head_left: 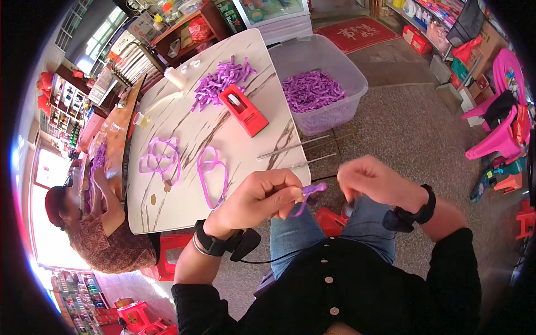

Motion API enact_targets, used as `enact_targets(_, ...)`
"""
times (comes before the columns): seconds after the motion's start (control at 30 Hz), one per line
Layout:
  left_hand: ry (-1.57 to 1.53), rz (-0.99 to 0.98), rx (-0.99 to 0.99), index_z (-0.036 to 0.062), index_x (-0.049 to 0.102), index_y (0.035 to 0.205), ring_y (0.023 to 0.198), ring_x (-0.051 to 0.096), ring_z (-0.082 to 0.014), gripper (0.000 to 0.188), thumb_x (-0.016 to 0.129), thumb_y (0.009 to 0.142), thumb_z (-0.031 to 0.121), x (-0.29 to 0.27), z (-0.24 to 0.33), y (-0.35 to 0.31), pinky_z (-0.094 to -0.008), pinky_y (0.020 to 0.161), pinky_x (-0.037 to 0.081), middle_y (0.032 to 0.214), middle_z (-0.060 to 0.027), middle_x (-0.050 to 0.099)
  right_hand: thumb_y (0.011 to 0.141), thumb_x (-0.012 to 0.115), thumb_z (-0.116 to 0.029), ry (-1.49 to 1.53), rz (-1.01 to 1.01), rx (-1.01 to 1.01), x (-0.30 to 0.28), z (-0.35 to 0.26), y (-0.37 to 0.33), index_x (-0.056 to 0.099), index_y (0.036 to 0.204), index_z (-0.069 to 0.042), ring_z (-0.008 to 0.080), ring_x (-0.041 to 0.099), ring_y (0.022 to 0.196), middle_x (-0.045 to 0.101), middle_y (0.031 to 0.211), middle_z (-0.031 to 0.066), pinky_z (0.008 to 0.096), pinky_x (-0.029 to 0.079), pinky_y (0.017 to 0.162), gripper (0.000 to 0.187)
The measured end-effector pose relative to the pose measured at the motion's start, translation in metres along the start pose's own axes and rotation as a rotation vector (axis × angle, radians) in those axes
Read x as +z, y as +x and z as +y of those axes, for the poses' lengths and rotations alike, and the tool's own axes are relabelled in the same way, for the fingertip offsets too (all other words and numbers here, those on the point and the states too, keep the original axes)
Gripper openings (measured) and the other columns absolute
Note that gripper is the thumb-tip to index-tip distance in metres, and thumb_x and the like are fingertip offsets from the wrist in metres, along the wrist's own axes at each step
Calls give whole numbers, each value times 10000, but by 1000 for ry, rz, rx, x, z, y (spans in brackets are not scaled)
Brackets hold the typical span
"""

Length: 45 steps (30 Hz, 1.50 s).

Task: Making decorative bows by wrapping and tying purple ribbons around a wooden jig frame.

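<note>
Over my lap, my left hand [267, 195] is closed, pinching a short purple ribbon [314, 188] whose folded end sticks out past the thumb. A thin loop of it hangs below. My right hand [368, 180] is apart from it on the right, fingers curled downward and slightly blurred; whatever they may hold is hidden. Two loose lilac ribbon loops, one tangled [162, 159] and one longer [213, 173], lie on the marble-patterned table [142, 206]. Farther back are a heap of folded purple ribbon pieces [218, 81] and a red tape dispenser [244, 110].
A clear plastic bin [357, 92] of purple pieces stands right of the table. Two thin metal rods [293, 148] jut over the table edge. A white bottle [175, 77] stands at the back. Another person [106, 234] works at the left. A pink chair [497, 134] is far right.
</note>
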<state>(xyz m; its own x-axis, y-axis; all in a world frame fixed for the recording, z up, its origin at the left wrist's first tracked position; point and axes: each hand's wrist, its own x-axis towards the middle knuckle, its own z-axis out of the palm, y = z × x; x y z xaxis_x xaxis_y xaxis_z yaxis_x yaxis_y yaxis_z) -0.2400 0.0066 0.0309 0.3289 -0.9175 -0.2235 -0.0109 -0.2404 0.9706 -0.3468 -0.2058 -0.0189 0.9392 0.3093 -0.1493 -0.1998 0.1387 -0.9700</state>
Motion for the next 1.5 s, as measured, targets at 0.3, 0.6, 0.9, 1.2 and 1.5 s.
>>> enact_targets(0.3, -77, -132, -77, 23, 528, 813, 461, 423, -26, 155, 472, 882, 149, 0, -5, 20, -167, 422, 308, 547, 21, 485, 867, 511, -201, -127, -51, -164, 9, -12, 4, 554, 843, -5, 52, 522, 700, 592, 776, 9, 196, 404, 607, 202)
enact_targets(0.6, 115, -320, 178, -18, 547, 882, 678, 550, -96, 184, 476, 881, 152, -2, -25, 56, -232, 612, 429, 740, -51, 571, 826, 476, -166, 366, -29, 116, -8, 21, -8, 578, 683, 2, 105, 488, 562, 576, 663, 89, 211, 368, 537, 243)
enact_targets(0.9, 394, 429, 312, -14, 571, 932, 717, 572, -148, 179, 536, 825, 125, -42, -104, 122, -261, 645, 449, 784, -94, 607, 865, 490, -162, -216, 734, -221, -51, 82, 19, 594, 827, -5, 46, 454, 645, 519, 679, -18, 196, 359, 616, 192)
enact_targets(1.2, 267, 390, 78, 4, 603, 971, 706, 488, -57, 217, 533, 844, 165, -50, -120, 134, -208, 645, 401, 776, -2, 582, 867, 506, -178, -69, 514, -262, -63, 128, 81, 608, 917, -7, 62, 508, 800, 594, 852, -10, 205, 389, 742, 205)
enact_targets(1.5, 425, 391, 110, 8, 643, 894, 697, 548, -84, 180, 603, 792, 151, -47, -126, 142, -237, 624, 437, 772, -44, 614, 872, 505, -184, -1, 515, -288, -51, 157, 90, 612, 916, -21, 38, 496, 806, 601, 869, -19, 194, 373, 729, 200)
